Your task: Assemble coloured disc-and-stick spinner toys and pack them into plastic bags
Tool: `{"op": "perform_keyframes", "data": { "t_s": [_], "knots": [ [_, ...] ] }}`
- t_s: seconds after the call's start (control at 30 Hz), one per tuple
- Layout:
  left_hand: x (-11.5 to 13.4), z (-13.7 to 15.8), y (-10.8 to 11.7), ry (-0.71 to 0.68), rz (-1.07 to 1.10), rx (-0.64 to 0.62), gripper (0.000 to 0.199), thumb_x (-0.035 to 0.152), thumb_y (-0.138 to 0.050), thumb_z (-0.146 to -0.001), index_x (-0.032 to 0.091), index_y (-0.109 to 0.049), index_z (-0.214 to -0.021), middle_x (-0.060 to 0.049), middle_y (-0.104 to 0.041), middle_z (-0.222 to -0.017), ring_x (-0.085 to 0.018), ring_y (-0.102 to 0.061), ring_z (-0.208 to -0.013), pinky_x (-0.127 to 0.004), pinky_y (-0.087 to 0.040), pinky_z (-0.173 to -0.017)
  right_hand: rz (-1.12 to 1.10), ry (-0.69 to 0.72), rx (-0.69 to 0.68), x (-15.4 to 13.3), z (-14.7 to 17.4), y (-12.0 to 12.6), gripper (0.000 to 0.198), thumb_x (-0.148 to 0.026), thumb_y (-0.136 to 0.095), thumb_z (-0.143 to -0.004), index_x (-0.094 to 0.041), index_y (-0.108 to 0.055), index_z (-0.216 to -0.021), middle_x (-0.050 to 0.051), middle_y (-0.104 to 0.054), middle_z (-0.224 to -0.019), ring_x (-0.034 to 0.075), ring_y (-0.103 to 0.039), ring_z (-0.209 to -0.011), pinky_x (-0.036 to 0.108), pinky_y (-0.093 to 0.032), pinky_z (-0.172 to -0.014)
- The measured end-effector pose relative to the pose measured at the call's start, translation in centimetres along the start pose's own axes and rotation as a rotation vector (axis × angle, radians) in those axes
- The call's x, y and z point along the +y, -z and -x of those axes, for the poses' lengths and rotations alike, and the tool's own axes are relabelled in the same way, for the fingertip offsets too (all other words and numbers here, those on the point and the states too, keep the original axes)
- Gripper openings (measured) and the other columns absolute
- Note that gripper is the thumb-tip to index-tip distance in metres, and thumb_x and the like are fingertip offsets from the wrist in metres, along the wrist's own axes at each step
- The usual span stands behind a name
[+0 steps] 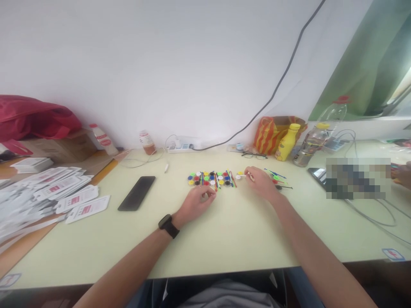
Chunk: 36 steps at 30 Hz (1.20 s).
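Observation:
Rows of small round pots with coloured tops (206,179), like little paint pots, sit mid-table with thin coloured sticks (231,179) between them. My left hand (195,203), a black watch on its wrist, rests just in front of these rows. Its thumb and index finger curl together; whether anything small is between them is hidden. Farther right, my right hand (258,180) pinches a thin white stick (243,176) over a few separate pots, one yellow and one white. Partly behind that hand lie more pots and sticks (276,176), including a black stick (284,187).
A black phone (137,193) and heaped white badge cards (75,199) lie left. Along the wall stand bottles (148,143), a power strip (183,145), glasses (254,155), a striped bag (268,134) and a yellow bottle (288,143). Another person's hand (403,174) shows at far right, near cables (379,220).

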<state>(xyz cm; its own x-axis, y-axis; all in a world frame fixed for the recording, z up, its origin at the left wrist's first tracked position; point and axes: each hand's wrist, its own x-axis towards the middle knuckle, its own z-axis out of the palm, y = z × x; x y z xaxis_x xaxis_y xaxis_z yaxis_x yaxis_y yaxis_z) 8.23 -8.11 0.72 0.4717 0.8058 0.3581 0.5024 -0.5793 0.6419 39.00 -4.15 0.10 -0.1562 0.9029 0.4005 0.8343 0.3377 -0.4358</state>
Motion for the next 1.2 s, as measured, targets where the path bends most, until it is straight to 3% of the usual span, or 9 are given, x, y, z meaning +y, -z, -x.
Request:
{"op": "perform_keyframes", "data": {
  "t_s": [0.27, 0.4, 0.53, 0.67, 0.97, 1.07, 1.2],
  "knots": [
    [0.1, 0.1, 0.0, -0.004, 0.003, -0.020, 0.016, 0.027, -0.058, -0.100, 0.021, -0.068, -0.090, 0.000, -0.071, -0.087, -0.015, -0.055, -0.077, -0.029, -0.042, -0.071, 0.048, -0.062, -0.032, -0.4, 0.4, 2.3, 0.013, -0.022, -0.052, -0.083, -0.021, -0.058, -0.071, 0.002, -0.064, -0.070, 0.019, -0.056, -0.070, 0.030, -0.034, -0.067],
    [0.1, 0.2, 0.0, -0.025, 0.006, -0.010, 0.015, 0.028, -0.059, -0.100, 0.021, -0.069, -0.092, -0.001, -0.071, -0.089, -0.016, -0.057, -0.079, -0.030, -0.043, -0.073, -0.099, -0.016, -0.238, -2.0, 0.8, 2.2, 0.017, -0.021, -0.052, -0.081, -0.020, -0.055, -0.065, 0.000, -0.061, -0.066, 0.016, -0.055, -0.066, 0.028, -0.035, -0.062],
    [0.4, 0.4, 0.2, -0.051, 0.007, -0.024, 0.017, 0.038, -0.068, -0.097, 0.022, -0.070, -0.103, -0.003, -0.070, -0.092, -0.017, -0.061, -0.084, -0.031, -0.046, -0.077, -0.321, 0.040, -0.486, -4.2, 1.4, 1.0, 0.014, -0.020, -0.051, -0.082, -0.020, -0.060, -0.071, -0.001, -0.062, -0.071, 0.016, -0.056, -0.068, 0.026, -0.038, -0.063],
    [1.1, 0.6, 0.4, -0.081, 0.025, -0.076, 0.030, 0.046, -0.074, -0.092, 0.024, -0.070, -0.112, -0.004, -0.069, -0.096, -0.019, -0.063, -0.090, -0.032, -0.048, -0.081, -0.449, 0.097, -0.579, -5.6, 1.8, 0.1, 0.016, -0.018, -0.049, -0.086, -0.020, -0.064, -0.081, 0.000, -0.065, -0.080, 0.016, -0.057, -0.073, 0.027, -0.041, -0.069],
    [1.5, 0.9, 0.4, -0.099, 0.017, -0.108, 0.029, 0.046, -0.072, -0.093, 0.025, -0.070, -0.113, -0.004, -0.069, -0.098, -0.020, -0.062, -0.091, -0.032, -0.048, -0.082, -0.462, 0.089, -0.646, -5.6, 2.2, 0.7, 0.016, -0.026, -0.046, -0.097, -0.020, -0.062, -0.096, 0.001, -0.063, -0.089, 0.017, -0.054, -0.079, 0.028, -0.042, -0.072],
    [1.6, 1.0, 0.3, -0.107, -0.001, -0.105, 0.027, 0.044, -0.070, -0.095, 0.024, -0.070, -0.114, -0.005, -0.069, -0.098, -0.020, -0.062, -0.090, -0.033, -0.048, -0.082, -0.479, 0.031, -0.587, -5.7, 2.2, 1.2, 0.020, -0.031, -0.045, -0.100, -0.021, -0.062, -0.100, 0.001, -0.058, -0.085, 0.017, -0.051, -0.075, 0.028, -0.042, -0.067],
    [1.4, 1.1, 0.2, -0.094, -0.028, -0.070, 0.020, 0.038, -0.066, -0.098, 0.024, -0.070, -0.112, -0.005, -0.070, -0.098, -0.020, -0.062, -0.092, -0.033, -0.048, -0.082, -0.399, -0.118, -0.412, -6.0, 1.9, 2.6, 0.034, -0.044, -0.036, -0.105, -0.022, -0.062, -0.100, 0.002, -0.055, -0.081, 0.019, -0.049, -0.073, 0.029, -0.041, -0.065]
  ]
}}
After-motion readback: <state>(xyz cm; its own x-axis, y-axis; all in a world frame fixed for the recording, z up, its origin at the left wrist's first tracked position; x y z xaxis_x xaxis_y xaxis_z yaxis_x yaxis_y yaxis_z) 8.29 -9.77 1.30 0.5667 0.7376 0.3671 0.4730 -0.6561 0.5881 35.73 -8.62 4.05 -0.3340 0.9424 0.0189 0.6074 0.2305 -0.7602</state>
